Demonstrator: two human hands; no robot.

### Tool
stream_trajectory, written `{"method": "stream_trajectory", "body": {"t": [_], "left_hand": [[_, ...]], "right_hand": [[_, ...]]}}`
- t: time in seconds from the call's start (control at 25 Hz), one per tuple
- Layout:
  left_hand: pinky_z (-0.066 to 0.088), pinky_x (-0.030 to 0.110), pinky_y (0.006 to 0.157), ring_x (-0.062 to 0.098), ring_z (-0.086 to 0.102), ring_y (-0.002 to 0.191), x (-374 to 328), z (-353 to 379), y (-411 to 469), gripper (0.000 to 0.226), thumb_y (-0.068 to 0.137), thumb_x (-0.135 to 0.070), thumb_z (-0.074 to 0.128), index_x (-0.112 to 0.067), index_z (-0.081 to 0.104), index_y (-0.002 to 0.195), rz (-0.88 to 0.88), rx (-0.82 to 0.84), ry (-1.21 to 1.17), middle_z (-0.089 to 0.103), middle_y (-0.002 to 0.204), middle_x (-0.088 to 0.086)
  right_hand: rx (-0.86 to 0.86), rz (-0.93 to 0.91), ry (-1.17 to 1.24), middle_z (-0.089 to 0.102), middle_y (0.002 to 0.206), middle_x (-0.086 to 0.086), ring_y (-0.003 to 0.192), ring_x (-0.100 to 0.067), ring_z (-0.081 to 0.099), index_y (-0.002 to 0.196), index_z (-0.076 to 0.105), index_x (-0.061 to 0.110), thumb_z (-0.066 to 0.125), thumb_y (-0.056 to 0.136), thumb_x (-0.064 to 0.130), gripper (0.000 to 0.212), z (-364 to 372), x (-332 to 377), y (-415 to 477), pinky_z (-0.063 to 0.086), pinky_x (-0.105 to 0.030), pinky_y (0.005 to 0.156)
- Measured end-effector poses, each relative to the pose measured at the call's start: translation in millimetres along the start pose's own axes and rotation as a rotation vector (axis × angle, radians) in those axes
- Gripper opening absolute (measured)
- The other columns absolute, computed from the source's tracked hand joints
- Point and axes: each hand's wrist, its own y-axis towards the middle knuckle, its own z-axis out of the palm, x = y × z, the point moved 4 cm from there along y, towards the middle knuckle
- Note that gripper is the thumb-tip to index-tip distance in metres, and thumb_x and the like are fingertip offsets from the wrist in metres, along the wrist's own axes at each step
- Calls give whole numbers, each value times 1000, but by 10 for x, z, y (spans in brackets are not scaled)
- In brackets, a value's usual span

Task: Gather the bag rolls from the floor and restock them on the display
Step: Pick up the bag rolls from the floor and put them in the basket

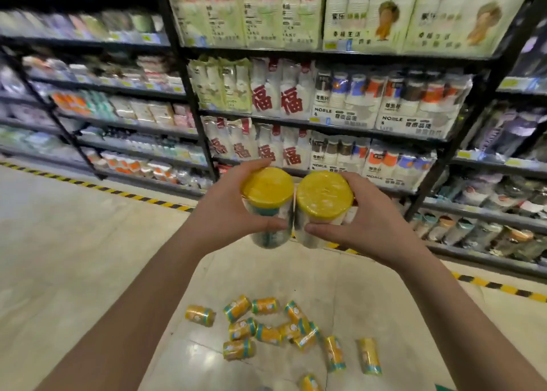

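Bag rolls, two in hand: left roll (268, 189) in my left hand (228, 213), right roll (324, 195) in my right hand (367, 222), fingers curled round each, before the shelves (325, 123); loose rolls (268, 334) on the floor (74, 242) below; risk: slick wrap slipping from one-handed grips.
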Motion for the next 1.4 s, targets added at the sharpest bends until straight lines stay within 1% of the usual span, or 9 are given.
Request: {"method": "stream_trajectory", "body": {"t": [0.16, 0.36, 0.52, 0.64, 0.84, 0.96, 1.08, 1.2, 1.4], "left_hand": [[50, 31, 102, -2, 52, 124, 28, -398, -995, 99, 50, -63, 88, -55, 46, 139, -182, -264, -19, 50, 138, -27], [49, 24, 101, -6, 55, 120, 20, -867, -2571, 98, 56, -55, 91, -45, 47, 143, -405, -545, 52, 56, 134, -23], [50, 21, 99, -7, 58, 114, -177, -1239, -4061, 95, 61, -42, 94, -45, 46, 143, -568, -786, 97, 58, 130, -25], [53, 26, 98, -7, 61, 111, -400, -1439, -5198, 94, 58, -45, 94, -45, 48, 140, -665, -960, 69, 62, 124, -25], [53, 33, 100, -6, 62, 111, -815, -1620, -7272, 92, 59, -48, 94, -46, 48, 138, -800, -1241, 126, 64, 122, -24], [53, 30, 100, -6, 60, 112, -1069, -1608, -8470, 94, 58, -50, 94, -44, 48, 140, -878, -1369, 172, 63, 124, -23], [51, 22, 96, -10, 58, 113, -1321, -1522, -9471, 95, 59, -51, 92, -44, 46, 141, -968, -1479, 210, 60, 125, -26], [48, 11, 89, -15, 54, 112, -1512, -1409, -10388, 93, 60, -49, 91, -45, 45, 141, -1074, -1597, 228, 56, 125, -30], [47, 15, 96, -14, 52, 114, -1611, -1307, -11551, 93, 60, -50, 90, -43, 45, 141, -1235, -1764, 289, 54, 129, -25]], "right_hand": [[178, -186, 149, 58, 113, 31, 105, 11, 55, 115, 53, 55, 85, 53, 70, 71, 330, 494, -82, 46, -18, 84], [455, -383, 285, 60, 116, 30, 105, 10, 57, 121, 54, 50, 83, 53, 73, 77, 1101, 1429, -501, 49, -20, 82], [686, -588, 318, 61, 116, 27, 104, 7, 60, 121, 54, 47, 90, 60, 60, 71, 1804, 2393, -1181, 55, -26, 86], [813, -732, 337, 61, 118, 26, 107, 4, 60, 123, 52, 47, 88, 61, 61, 73, 2259, 3124, -1874, 56, -30, 87], [1073, -913, 385, 63, 118, 27, 106, 7, 60, 126, 52, 47, 89, 64, 56, 72, 2978, 4366, -3470, 51, -19, 83], [1206, -994, 422, 63, 115, 29, 103, 13, 58, 124, 53, 47, 90, 62, 56, 73, 3408, 5058, -4556, 49, -15, 82], [1330, -1085, 413, 61, 115, 28, 104, 11, 58, 126, 50, 47, 89, 62, 58, 76, 3770, 5606, -5560, 50, -23, 87], [1453, -1181, 407, 60, 115, 29, 102, 14, 56, 125, 47, 50, 88, 63, 57, 75, 4066, 6087, -6514, 46, -17, 81], [1661, -1348, 465, 53, 126, 31, 111, 16, 51, 137, 40, 50, 88, 68, 54, 84, 4523, 6758, -7812, 41, -11, 84]]}}
